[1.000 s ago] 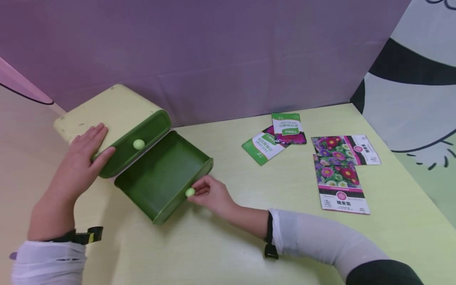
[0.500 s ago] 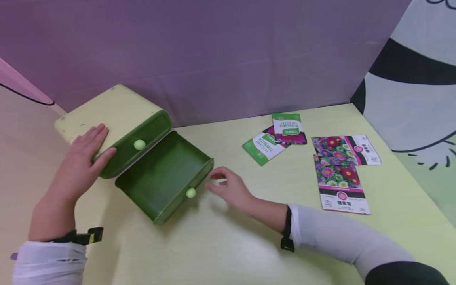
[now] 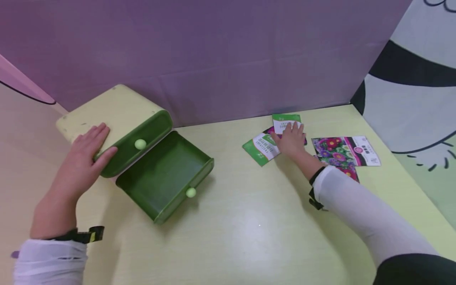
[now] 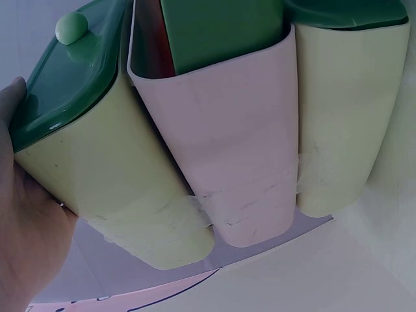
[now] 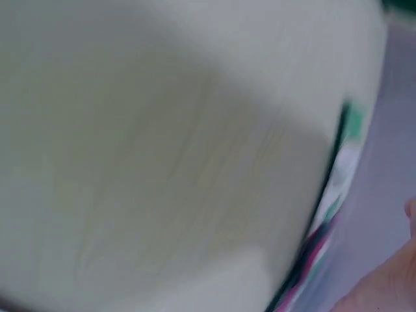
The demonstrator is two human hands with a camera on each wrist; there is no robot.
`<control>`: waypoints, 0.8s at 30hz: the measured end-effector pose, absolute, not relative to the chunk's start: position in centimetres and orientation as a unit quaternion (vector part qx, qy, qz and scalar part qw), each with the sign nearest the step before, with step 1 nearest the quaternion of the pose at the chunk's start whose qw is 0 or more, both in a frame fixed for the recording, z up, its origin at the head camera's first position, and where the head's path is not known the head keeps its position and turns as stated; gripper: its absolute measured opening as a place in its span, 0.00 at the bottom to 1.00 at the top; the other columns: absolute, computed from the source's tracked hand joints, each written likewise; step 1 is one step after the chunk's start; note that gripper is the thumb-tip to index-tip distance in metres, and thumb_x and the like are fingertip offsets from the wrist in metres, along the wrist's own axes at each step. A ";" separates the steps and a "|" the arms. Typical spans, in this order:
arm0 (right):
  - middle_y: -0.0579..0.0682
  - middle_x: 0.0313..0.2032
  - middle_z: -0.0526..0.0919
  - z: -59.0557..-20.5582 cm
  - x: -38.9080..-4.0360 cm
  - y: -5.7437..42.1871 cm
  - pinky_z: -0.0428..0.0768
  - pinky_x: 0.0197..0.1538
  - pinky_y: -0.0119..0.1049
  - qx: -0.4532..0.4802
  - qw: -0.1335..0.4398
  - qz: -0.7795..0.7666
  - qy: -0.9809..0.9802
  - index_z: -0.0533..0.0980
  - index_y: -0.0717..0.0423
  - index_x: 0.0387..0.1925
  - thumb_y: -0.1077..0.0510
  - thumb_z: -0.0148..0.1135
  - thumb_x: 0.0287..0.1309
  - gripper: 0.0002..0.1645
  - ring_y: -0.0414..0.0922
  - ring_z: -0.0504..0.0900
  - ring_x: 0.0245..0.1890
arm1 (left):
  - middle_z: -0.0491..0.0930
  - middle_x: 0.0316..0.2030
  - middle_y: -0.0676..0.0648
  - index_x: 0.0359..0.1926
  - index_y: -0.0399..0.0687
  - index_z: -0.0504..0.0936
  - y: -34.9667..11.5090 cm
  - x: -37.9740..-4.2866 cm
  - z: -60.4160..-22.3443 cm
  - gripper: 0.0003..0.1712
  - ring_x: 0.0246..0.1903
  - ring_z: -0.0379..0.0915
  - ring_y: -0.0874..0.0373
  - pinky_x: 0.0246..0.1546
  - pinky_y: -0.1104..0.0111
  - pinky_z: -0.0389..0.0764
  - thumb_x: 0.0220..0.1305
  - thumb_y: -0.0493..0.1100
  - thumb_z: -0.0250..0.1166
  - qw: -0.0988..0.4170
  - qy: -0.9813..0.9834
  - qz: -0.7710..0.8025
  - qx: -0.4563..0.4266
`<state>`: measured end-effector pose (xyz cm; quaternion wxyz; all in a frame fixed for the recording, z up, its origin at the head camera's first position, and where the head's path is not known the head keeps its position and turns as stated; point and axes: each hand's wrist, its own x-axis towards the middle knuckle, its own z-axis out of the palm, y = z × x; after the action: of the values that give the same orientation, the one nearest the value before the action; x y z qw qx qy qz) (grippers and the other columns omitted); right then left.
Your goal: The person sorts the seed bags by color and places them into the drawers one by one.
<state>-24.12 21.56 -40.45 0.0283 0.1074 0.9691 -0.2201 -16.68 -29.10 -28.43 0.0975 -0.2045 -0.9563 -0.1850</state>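
My left hand (image 3: 80, 162) rests on the top of a cream drawer box (image 3: 117, 103), fingers fairly straight and thumb along its green front edge. Below that box a green drawer (image 3: 164, 178) stands pulled out, a pale green knob (image 3: 191, 192) on its front. The left wrist view places this drawer in a pink middle case (image 4: 227, 143). My right hand (image 3: 293, 143) is over two overlapping green-and-white packets, the upper packet (image 3: 285, 117) partly hidden beneath spread fingers. The lower packet (image 3: 261, 151) lies to the left. Contact is hard to tell; the right wrist view is blurred.
Two flower-printed packets lie at the right; one packet (image 3: 367, 150) shows mostly, while the other packet (image 3: 350, 173) is largely behind my right sleeve. A purple backdrop (image 3: 213, 59) rises behind the pale table (image 3: 228, 245). Another cream box (image 4: 351, 110) stands beyond the pink case.
My right hand has let go of the open drawer's knob and moved right and away from me to the green packets. My left hand and the drawer stay nearly still.
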 end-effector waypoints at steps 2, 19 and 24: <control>0.73 0.72 0.32 -41.1 -25.1 23.0 0.36 0.74 0.64 0.135 0.043 -0.207 0.968 0.35 0.75 0.71 0.36 0.39 0.70 0.54 0.68 0.28 0.73 | 0.49 0.73 0.33 0.74 0.38 0.51 -29.1 -16.7 -28.4 0.34 0.75 0.37 0.41 0.76 0.53 0.32 0.76 0.49 0.48 0.099 -0.956 -0.184 -0.205; 0.77 0.70 0.27 -43.0 -27.8 24.9 0.37 0.76 0.58 0.227 0.119 -0.199 0.946 0.26 0.81 0.67 0.33 0.35 0.69 0.59 0.68 0.27 0.73 | 0.51 0.73 0.34 0.74 0.39 0.52 -28.9 -16.8 -28.5 0.35 0.75 0.39 0.40 0.76 0.53 0.34 0.75 0.50 0.49 0.103 -0.955 -0.183 -0.210; 0.78 0.70 0.27 -42.6 -28.0 24.6 0.37 0.76 0.57 0.234 0.119 -0.216 0.941 0.28 0.83 0.67 0.33 0.39 0.69 0.61 0.69 0.29 0.73 | 0.51 0.73 0.34 0.74 0.39 0.52 -29.0 -16.6 -28.4 0.35 0.75 0.39 0.40 0.76 0.53 0.34 0.75 0.50 0.50 0.104 -0.954 -0.188 -0.208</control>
<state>-28.02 24.60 -42.60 0.1195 0.2336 0.9406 -0.2157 -16.59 -29.02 -28.35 0.1036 -0.2077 -0.9544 -0.1876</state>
